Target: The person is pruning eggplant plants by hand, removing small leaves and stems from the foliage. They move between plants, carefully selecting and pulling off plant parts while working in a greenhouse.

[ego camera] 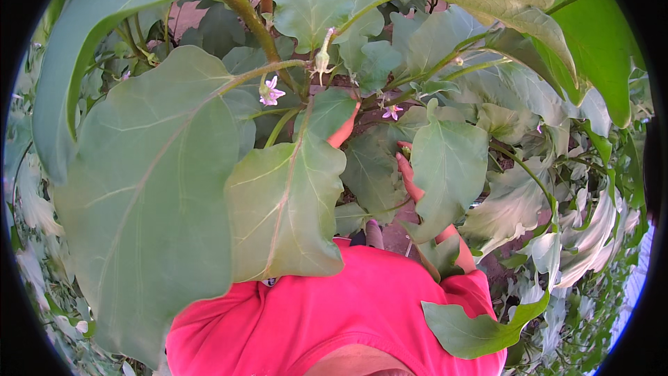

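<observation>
Eggplant foliage fills the space before me and covers much of both arms. My left hand (345, 128) shows only as a strip of skin behind a broad leaf (329, 109), reaching up among the stems; its fingers are hidden. My right hand (406, 166) reaches in from the lower right, partly behind a hanging leaf (450, 159). Its fingertips are beside a small green plant part, and I cannot tell whether they grip it. Above the right hand is a pale purple flower (392, 111). Another flower (271, 91) hangs left of the left hand.
A very large leaf (156, 188) blocks the left side, next to a yellowish-green leaf (284, 209). A thick main stem (250, 18) rises at top, near a withered blossom (322, 60). More leaves crowd the right (514, 203). My red shirt (334, 318) is below.
</observation>
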{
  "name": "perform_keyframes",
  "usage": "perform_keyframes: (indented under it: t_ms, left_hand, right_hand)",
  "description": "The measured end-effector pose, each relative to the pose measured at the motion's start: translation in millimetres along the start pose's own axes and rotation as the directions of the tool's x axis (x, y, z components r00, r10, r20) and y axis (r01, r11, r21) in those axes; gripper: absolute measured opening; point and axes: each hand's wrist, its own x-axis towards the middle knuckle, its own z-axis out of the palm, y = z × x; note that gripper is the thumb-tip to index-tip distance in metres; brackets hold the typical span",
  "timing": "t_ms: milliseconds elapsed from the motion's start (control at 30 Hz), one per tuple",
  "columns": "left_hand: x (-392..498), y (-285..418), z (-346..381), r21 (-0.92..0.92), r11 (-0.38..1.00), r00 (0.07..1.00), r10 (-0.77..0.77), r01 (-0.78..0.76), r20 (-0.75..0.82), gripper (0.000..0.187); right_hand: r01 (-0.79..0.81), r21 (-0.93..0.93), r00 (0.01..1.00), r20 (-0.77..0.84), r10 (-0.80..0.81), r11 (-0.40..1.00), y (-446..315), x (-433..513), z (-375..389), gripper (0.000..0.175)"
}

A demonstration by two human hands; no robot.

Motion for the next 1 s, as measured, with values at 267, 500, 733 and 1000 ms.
perform_keyframes:
  t_ms: [267, 500, 733, 1000]
  left_hand:
    - [1.0, 8.4, 18.7, -0.557, 0.693, 0.883, -0.426, 0.458, 0.196, 0.034]
    - [31.2, 19.7, 36.1, -0.620, -0.430, 0.404, -0.494, 0.656, 0.770, 0.041]
    - [54.6, 44.0, 6.4, -0.892, 0.016, 0.688, -0.643, 0.451, 0.336, 0.033]
    - [66.0, 36.8, -1.1, -0.838, -0.032, 0.603, -0.680, 0.545, 0.418, 0.029]
  right_hand:
    - [0.007, -0.079, 1.000, -0.003, -0.007, 0.997, -27.5, 0.0, -9.8, 0.019]
    - [0.048, -0.107, 0.998, -0.025, -0.051, 0.993, -17.9, 5.9, -13.0, 0.016]
    - [-0.011, -0.028, 0.999, -0.040, 0.010, 1.000, -23.5, -0.4, -14.8, 0.018]
    - [-0.072, 0.003, 0.997, -0.030, 0.073, 0.997, -29.2, -11.6, -15.4, 0.021]
